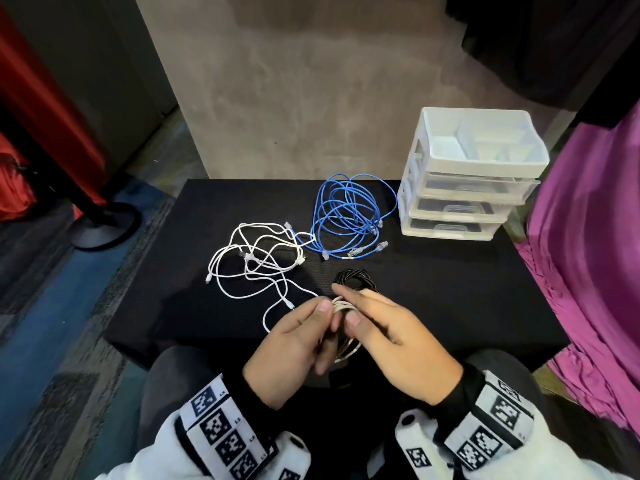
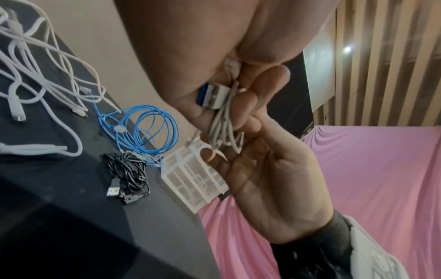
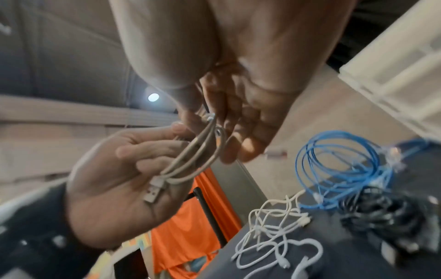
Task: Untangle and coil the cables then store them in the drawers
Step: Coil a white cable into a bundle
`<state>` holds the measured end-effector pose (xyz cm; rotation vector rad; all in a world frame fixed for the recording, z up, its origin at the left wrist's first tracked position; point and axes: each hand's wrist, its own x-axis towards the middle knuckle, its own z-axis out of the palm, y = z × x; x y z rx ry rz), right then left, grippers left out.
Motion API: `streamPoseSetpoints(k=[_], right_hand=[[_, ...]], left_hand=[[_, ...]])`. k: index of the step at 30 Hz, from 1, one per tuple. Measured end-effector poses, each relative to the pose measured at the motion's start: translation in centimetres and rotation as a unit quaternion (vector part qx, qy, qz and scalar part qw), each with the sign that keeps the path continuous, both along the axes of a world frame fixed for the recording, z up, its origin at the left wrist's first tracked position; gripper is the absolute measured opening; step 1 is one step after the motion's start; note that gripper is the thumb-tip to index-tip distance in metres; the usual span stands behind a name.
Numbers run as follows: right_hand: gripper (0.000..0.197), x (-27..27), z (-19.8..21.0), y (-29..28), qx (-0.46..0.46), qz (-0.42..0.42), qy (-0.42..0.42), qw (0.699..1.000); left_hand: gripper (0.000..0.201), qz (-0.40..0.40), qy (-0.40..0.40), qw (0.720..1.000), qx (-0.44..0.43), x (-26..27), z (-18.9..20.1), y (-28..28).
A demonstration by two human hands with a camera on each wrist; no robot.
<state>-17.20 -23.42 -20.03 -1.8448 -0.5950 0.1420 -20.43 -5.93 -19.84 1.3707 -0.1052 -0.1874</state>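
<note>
A beige USB cable (image 1: 349,351) is wound in a small coil above the table's near edge, between both hands. My left hand (image 1: 323,310) grips one side of the coil, and the cable's USB plug (image 3: 154,190) lies against its palm. My right hand (image 1: 353,320) pinches the other side, its fingers (image 2: 241,111) curled round the strands. On the black table (image 1: 166,271) lie a white tangled cable (image 1: 256,261), a blue tangled cable (image 1: 349,213) and a black coiled cable (image 1: 356,277), this last one just beyond my right fingers.
A white plastic drawer unit (image 1: 464,199) with three drawers and an open top tray stands at the table's far right corner. Pink cloth (image 1: 595,254) hangs to the right. A black stand base (image 1: 104,223) sits on the floor to the left.
</note>
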Motion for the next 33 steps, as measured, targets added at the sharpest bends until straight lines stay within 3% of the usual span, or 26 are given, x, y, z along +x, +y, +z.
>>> streamPoseSetpoints(k=[3,6,13,19,23,25,28,31,33], right_hand=[[0.048,-0.3,0.2,-0.3,0.050,0.005,0.094,0.994],[0.040,-0.3,0.3,0.0,0.028,-0.029,0.071,0.997],[0.026,-0.4,0.2,1.4,0.127,-0.119,0.130,0.976],[0.026,0.2,-0.7,1.6,0.000,-0.178,-0.006,0.984],[0.031,0.0,-0.4,2.0,0.077,-0.152,0.080,0.982],[0.040,-0.2,-0.1,2.1,0.171,-0.114,0.180,0.962],[0.063,-0.4,0.6,1.9,0.302,-0.032,0.330,0.894],[0.071,-0.5,1.4,1.0,0.378,0.028,0.416,0.827],[0.068,-0.5,1.6,0.5,0.391,0.046,0.440,0.807]], left_hand=[[0.034,0.002,-0.010,1.000,0.009,-0.1,-0.4,0.1],[0.036,0.032,-0.005,0.999,0.023,0.0,-0.8,-0.3],[0.035,0.105,-0.066,0.986,0.107,0.0,-1.4,-2.4],[0.028,0.164,-0.127,0.961,0.182,0.2,-1.8,-2.6],[0.029,0.211,-0.126,0.943,0.225,1.2,-3.2,-1.8],[0.028,0.216,-0.107,0.943,0.230,1.5,-4.0,-1.5],[0.033,0.195,-0.115,0.944,0.239,1.5,-4.0,-1.4],[0.032,0.176,-0.152,0.940,0.252,1.9,-3.6,-0.7],[0.026,0.174,-0.190,0.918,0.300,2.4,-3.5,-0.1]])
